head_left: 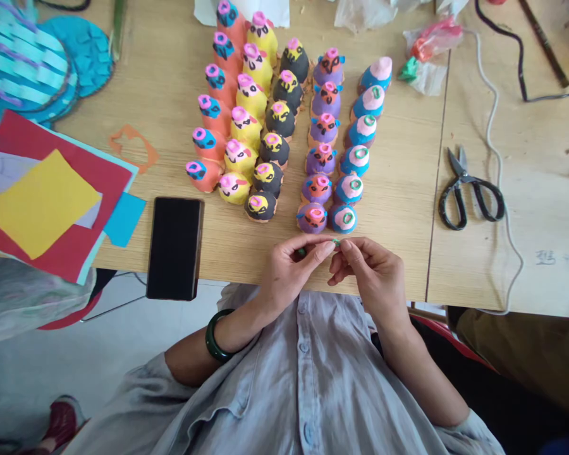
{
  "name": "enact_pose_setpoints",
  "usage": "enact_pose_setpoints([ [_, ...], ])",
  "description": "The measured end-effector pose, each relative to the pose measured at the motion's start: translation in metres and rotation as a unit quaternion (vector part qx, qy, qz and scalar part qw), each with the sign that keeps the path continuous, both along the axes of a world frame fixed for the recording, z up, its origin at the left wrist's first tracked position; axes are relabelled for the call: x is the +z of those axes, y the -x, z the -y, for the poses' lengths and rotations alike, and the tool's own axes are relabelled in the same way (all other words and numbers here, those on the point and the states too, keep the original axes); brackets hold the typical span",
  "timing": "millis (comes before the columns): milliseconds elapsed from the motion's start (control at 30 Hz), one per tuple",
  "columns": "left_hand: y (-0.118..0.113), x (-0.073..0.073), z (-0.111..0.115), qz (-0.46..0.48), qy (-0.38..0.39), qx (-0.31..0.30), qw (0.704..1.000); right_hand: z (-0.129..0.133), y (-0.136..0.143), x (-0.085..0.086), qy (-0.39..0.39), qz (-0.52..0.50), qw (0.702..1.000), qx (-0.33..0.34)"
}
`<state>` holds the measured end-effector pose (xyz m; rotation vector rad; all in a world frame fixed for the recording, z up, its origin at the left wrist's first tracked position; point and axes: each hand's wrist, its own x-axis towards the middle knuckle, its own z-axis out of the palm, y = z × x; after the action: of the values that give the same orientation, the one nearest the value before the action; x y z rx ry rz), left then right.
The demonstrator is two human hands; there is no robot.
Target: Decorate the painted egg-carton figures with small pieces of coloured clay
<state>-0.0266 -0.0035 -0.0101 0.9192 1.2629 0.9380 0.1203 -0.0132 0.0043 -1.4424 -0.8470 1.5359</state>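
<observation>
Left hand (287, 272) and right hand (380, 275) pinch green clay (336, 242) between them, just on the near side of the blue row (355, 167), where five figures wear green rings (360, 184) and the farthest figure (382, 67) shows none.

Left hand (290, 268), right hand (373, 270), both pinching

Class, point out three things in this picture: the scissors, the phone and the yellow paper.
Scissors (463, 179): head view, on the pivot area where blades meet handles.
Phone (174, 248): head view, middle of its dark screen.
Yellow paper (40, 205): head view, middle of the sheet.
</observation>
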Motion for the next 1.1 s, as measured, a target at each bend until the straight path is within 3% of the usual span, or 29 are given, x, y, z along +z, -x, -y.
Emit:
enact_pose_setpoints([
  [267, 0.0001, -0.0030, 0.0016, -0.094, -0.135, -0.014, 0.986, 0.0012, 0.0009, -0.0046, -0.023, 0.016, 1.000, 0.007],
  [500, 0.0010, -0.0006, -0.0010, -0.080, -0.091, -0.026, 0.992, 0.0042, -0.0027, -0.0048, -0.102, 0.114, 0.988, -0.024],
  [667, 0.0014, 0.0017, -0.0022, -0.099, -0.114, -0.041, 0.988, 0.0043, -0.0065, -0.0062, -0.165, 0.158, 0.973, 0.021],
  [767, 0.0018, 0.0031, -0.0028, -0.103, -0.120, -0.050, 0.986, 0.0030, -0.0051, -0.0059, -0.136, 0.137, 0.981, 0.009],
  [900, 0.0029, 0.0014, -0.0034, -0.060, -0.061, -0.061, 0.994, 0.0007, -0.0020, -0.0033, -0.051, 0.035, 0.998, -0.011],
  [1100, 0.0043, -0.0027, -0.0040, -0.037, -0.029, -0.071, 0.996, -0.0013, -0.0033, -0.0055, 0.017, -0.065, 0.998, -0.012],
])
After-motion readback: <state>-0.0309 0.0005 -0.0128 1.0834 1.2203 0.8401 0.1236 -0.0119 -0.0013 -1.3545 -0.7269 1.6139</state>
